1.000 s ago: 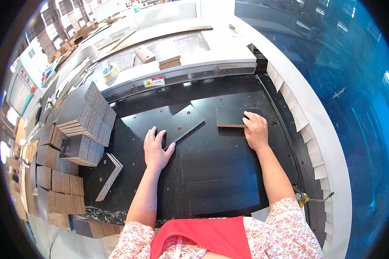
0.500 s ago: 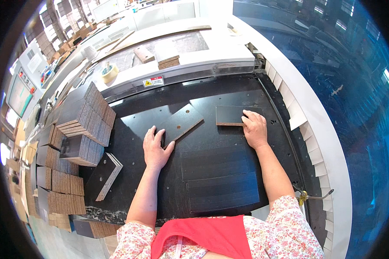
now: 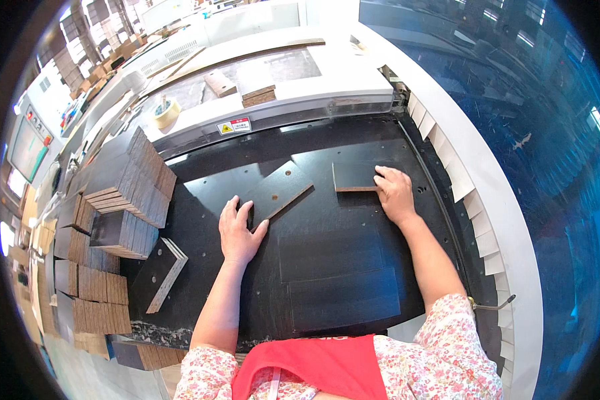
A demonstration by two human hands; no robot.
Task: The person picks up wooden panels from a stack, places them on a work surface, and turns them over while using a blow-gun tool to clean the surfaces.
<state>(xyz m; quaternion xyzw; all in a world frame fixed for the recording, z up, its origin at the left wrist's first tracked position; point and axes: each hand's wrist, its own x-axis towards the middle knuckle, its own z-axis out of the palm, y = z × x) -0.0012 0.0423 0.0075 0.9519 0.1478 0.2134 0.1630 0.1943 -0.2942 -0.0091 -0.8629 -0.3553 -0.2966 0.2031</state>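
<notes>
Under my spread left hand (image 3: 239,230) is the near left end of a dark board (image 3: 280,190) with small holes in its face. The thumb lies along the board's brown near edge, and the fingertips rest by its corner. To the right, a smaller dark rectangular board (image 3: 355,177) lies nearly straight on the black work surface. My right hand (image 3: 395,193) has its bent fingers closed on this board's right end; the thumb is hidden. Two faint dark rectangular panels or marks (image 3: 343,299) show on the surface between my forearms.
Tall stacks of cut boards (image 3: 130,180) stand at the left. Beside them lie angled boards with holes (image 3: 159,275). Beyond a raised white machine beam (image 3: 300,100) sits a tape roll (image 3: 167,115). A pleated white guard (image 3: 447,163) and a blue transparent panel (image 3: 507,120) border the right side.
My right elbow has swung outward to the right, while the right hand stays at the board's end. My left hand and both boards have hardly moved.
</notes>
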